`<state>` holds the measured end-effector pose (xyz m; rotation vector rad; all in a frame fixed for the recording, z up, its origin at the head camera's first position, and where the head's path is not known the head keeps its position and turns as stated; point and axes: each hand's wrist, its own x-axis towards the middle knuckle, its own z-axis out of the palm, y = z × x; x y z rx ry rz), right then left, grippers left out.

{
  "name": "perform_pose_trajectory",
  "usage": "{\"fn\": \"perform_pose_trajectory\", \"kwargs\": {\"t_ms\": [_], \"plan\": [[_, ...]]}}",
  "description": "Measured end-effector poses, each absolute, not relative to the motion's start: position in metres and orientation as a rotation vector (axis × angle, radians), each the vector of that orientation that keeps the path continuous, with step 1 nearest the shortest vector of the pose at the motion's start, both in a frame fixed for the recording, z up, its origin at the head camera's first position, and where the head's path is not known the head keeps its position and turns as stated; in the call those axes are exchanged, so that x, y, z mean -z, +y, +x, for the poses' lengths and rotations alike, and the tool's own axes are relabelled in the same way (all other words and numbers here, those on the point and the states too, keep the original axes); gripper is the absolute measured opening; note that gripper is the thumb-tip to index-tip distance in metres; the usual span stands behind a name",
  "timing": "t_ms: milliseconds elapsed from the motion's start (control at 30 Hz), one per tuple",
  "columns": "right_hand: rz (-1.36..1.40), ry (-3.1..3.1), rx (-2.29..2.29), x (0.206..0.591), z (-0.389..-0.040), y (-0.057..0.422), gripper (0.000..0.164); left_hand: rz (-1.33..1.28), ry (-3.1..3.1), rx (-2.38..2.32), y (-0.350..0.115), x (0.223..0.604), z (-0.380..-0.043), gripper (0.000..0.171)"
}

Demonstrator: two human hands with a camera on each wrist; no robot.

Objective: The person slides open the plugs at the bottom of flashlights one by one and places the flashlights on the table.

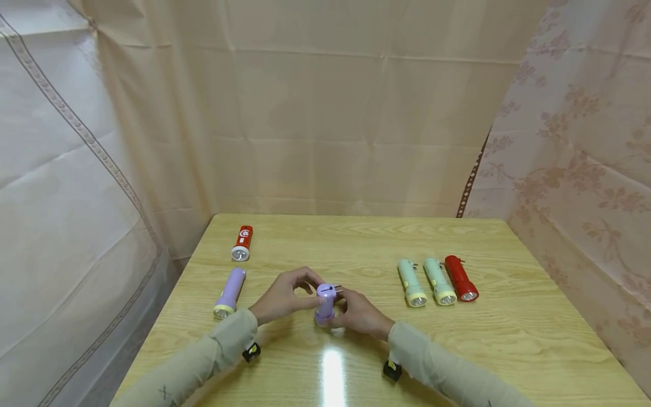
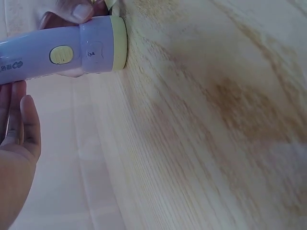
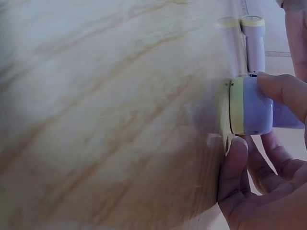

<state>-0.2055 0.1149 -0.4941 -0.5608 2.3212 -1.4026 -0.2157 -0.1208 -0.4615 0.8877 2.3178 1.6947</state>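
A purple flashlight (image 1: 325, 308) stands on its pale yellow head near the middle of the table, its tail up and metal plug prongs jutting to the right. The left hand (image 1: 291, 295) holds it near the tail, thumb in front and fingers behind. Lower down, the right hand (image 1: 362, 314) grips it by the head end. In the left wrist view the flashlight (image 2: 96, 45) shows a yellow switch, and its head meets the table. The right wrist view shows the right thumb (image 3: 283, 91) against the flashlight head (image 3: 256, 108).
Left on the wooden table (image 1: 325, 237) lie another purple flashlight (image 1: 231, 291) and, farther back, a red flashlight with white rim (image 1: 243, 240). To the right lie two mint-green flashlights (image 1: 409, 277) (image 1: 437, 277) and a plain red flashlight (image 1: 459, 274), side by side. Curtains surround the table.
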Motion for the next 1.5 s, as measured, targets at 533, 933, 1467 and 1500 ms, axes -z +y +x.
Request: {"fn": "perform_pose_trajectory", "kwargs": {"t_ms": [533, 933, 1467, 1500], "plan": [[-0.528, 2.340, 1.409, 0.492, -0.201, 0.115, 0.046, 0.726, 2.374, -1.761, -0.117, 0.468, -0.229, 0.026], [-0.465, 2.304, 1.469, 0.495, -0.198, 0.121, 0.041, 0.437, 2.306, -1.824, -0.110, 0.475, -0.242, 0.034], [-0.338, 2.308, 1.546, 0.493, -0.192, 0.123, 0.039, 0.284, 2.193, -1.871, -0.096, 0.478, -0.251, 0.035], [-0.334, 2.307, 1.545, 0.493, -0.192, 0.123, 0.039, 0.274, 2.192, -1.870, -0.095, 0.478, -0.252, 0.035]]}}
